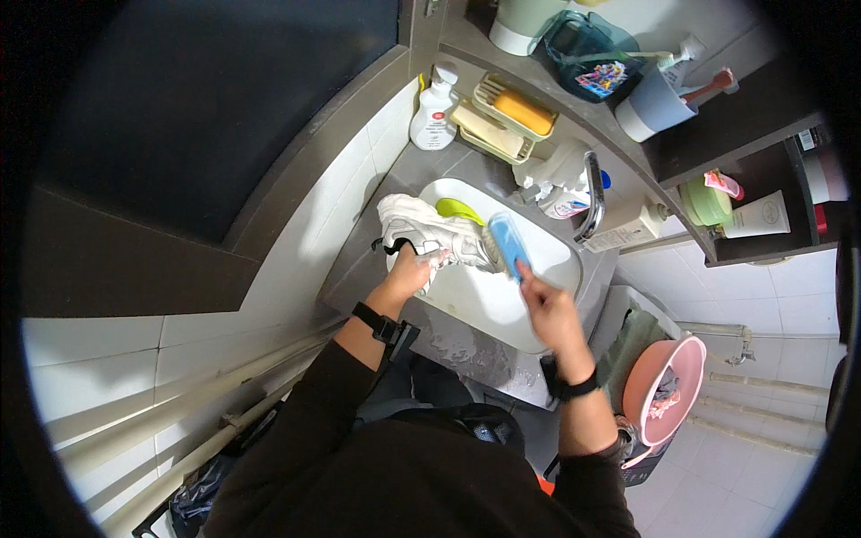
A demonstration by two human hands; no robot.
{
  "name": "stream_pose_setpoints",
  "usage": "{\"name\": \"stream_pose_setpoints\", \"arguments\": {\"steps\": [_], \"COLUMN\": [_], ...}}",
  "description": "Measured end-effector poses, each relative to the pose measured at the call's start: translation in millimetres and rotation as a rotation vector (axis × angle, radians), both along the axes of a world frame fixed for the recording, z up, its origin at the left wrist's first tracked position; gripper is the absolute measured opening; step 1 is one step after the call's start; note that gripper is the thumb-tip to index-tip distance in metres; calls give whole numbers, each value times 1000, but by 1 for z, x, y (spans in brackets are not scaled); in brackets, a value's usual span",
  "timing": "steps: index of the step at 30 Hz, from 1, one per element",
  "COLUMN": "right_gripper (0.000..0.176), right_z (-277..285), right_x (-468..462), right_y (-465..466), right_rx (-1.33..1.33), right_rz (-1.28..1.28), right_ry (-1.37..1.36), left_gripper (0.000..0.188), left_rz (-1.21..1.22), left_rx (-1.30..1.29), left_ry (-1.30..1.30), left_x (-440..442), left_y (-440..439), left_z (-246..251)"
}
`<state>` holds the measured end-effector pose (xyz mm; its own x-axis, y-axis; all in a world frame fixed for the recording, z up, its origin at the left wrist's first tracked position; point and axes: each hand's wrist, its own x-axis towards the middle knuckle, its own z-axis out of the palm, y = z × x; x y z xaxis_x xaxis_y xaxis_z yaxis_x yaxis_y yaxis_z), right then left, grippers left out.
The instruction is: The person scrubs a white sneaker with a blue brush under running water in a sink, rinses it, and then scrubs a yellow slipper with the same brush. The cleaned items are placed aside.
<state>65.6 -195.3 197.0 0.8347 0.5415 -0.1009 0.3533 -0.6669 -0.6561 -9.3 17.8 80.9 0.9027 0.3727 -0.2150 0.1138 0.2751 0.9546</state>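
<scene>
A white sneaker [440,232] is held over the left part of a white sink basin [484,296]. My left hand [410,269] grips it by the opening, and whitish foam shows near the fingers. In my right hand [550,309] is a blue scrubbing brush [508,241] by its handle, its bristles against the sneaker's toe end. A yellow-green object [459,210] lies in the basin behind the sneaker, partly hidden by it.
A chrome faucet [592,198] rises at the basin's back right. Soap dishes [501,121] and a white pump bottle [434,111] stand behind the basin. A shelf [605,114] with cups overhangs the counter. Water wets the counter front [464,339]. A pink basin [662,390] sits at right.
</scene>
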Motion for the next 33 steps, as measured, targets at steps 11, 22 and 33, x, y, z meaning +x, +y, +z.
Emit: {"name": "stream_pose_setpoints", "arguments": {"steps": [11,22,33], "right_gripper": [21,35,37], "right_z": [-18,-18,-9], "right_x": [-31,-28,-36], "right_y": [-16,-28,-40], "right_rx": [136,282,209], "right_rz": [-21,-172,-37], "right_ry": [41,341,210], "left_gripper": [32,39,27], "left_rz": [-387,-552,-592], "left_rx": [406,1077,1126], "left_ry": [72,-279,-230], "left_x": [13,14,15], "left_y": [-52,-55,-54], "left_z": [-10,4,16]}}
